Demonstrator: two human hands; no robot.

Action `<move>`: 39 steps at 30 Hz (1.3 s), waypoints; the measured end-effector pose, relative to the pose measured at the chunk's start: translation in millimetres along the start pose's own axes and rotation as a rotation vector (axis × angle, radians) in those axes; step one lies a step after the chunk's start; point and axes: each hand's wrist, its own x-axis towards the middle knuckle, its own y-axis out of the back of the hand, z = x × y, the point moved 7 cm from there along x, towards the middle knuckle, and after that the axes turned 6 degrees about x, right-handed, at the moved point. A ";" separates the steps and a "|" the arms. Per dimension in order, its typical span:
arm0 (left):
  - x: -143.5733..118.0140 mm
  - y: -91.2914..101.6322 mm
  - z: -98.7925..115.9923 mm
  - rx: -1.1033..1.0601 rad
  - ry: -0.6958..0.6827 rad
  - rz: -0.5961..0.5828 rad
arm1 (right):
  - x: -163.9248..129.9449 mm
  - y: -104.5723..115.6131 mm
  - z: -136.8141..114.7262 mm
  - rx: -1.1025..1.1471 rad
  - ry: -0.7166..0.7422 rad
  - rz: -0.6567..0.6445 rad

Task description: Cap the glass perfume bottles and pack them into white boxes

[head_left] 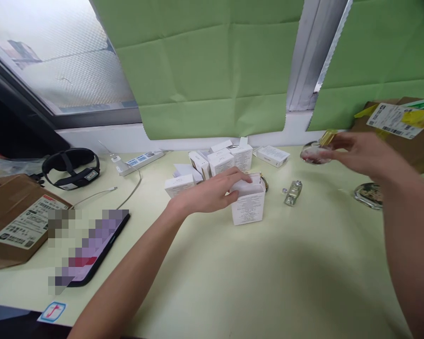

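Note:
My left hand (212,190) rests on the open top of a small white box (248,207) that stands upright in the middle of the pale green table (233,282). My right hand (356,150) is raised at the right and holds a small clear glass bottle with a gold cap (316,149). Another small glass bottle (292,193) lies on the table just right of the box. Behind the box lies a cluster of several similar white boxes (219,162).
A phone (92,249) lies at the front left beside a brown cardboard parcel (14,221). A black headset (72,167) and a white power strip (141,161) sit at the back left. Another cardboard box (406,127) stands far right, a round glass dish (369,194) below it.

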 end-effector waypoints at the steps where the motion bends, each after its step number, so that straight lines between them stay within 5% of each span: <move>1: 0.0 0.5 1.0 0.003 -0.009 -0.002 | -6.1 10.2 -14.2 -0.031 -0.018 0.013; 5: 0.0 4.8 7.2 0.028 -0.051 0.029 | -37.1 19.4 -85.2 0.104 0.179 -0.062; 10: -0.5 4.9 10.3 0.091 -0.075 0.036 | -64.6 -13.1 -129.5 0.368 0.340 -0.294; 19: 1.2 4.5 6.6 0.154 -0.047 0.036 | -63.2 -48.5 -132.9 0.495 0.462 -0.445; 39: -2.3 14.4 9.4 0.079 -0.012 0.067 | -74.9 -64.3 -149.1 0.418 0.642 -0.549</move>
